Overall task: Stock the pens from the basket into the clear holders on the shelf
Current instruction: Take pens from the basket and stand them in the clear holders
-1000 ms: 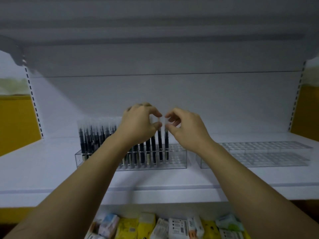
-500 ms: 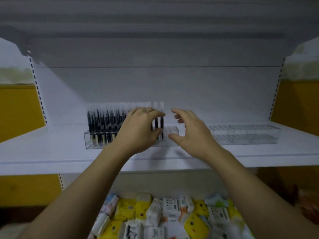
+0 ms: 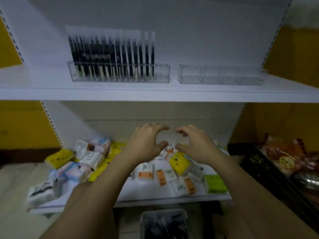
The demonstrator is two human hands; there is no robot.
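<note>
Several black pens stand upright in the left clear holder on the upper white shelf; its right end has free slots. A second clear holder to its right holds nothing. My left hand and my right hand hang side by side below that shelf, fingers loosely curved, both holding nothing. The grey basket with dark pens sits on the floor at the bottom, between my forearms.
The lower shelf carries several small packets in yellow, white, orange and green. A black crate with wrapped snacks stands at the right. Yellow wall panels flank the shelving.
Both hands have dropped from the left holder down to the lower shelf level. The view has tilted down, bringing the basket into sight.
</note>
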